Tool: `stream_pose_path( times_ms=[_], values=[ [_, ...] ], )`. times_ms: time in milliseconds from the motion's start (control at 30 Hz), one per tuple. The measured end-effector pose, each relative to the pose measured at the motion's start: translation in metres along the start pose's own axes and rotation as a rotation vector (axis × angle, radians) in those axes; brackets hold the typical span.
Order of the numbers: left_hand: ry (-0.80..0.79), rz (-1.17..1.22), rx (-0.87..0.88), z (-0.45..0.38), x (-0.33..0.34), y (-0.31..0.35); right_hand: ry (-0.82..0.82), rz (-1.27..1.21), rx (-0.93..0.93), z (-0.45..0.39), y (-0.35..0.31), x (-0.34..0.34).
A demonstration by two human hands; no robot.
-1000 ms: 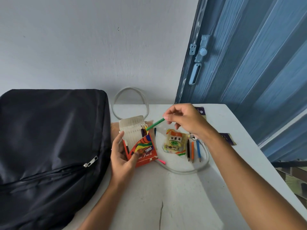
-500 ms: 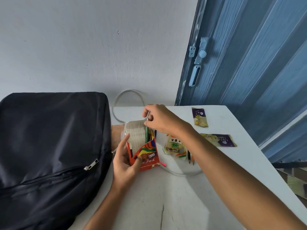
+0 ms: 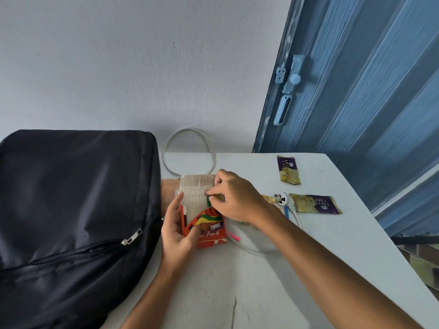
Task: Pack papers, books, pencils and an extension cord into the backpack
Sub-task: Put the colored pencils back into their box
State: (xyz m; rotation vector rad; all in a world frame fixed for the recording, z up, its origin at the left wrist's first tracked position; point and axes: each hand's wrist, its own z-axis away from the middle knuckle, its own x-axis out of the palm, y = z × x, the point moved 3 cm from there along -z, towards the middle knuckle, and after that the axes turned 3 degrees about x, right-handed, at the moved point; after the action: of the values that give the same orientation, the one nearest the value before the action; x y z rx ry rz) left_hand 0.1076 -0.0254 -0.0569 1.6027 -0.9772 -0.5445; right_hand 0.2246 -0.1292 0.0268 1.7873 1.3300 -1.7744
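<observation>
Pencil-boxing step: left hand (image 3: 177, 230) grips the pencil box (image 3: 206, 230); right hand (image 3: 234, 198) pinches a green pencil (image 3: 209, 202) into it; next, gather the loose pencils

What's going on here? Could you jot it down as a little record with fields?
Place: white table against a pale wall, blue door beside it
Left hand: grips an open red pencil box
Right hand: fingers at the box mouth, on a green pencil
Backpack: black, lying on the left, zip shut
Cord: white, looped behind the box, plug on the table
Loose items: pink pencil, two purple wrappers
</observation>
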Motion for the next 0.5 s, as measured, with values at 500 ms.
stream_pose_path(
  times_ms=[500],
  values=[
    [-0.012,-0.012,-0.002,0.001,0.002,-0.001,-0.068,-0.206,0.127,0.007,0.014,0.008]
  ],
)
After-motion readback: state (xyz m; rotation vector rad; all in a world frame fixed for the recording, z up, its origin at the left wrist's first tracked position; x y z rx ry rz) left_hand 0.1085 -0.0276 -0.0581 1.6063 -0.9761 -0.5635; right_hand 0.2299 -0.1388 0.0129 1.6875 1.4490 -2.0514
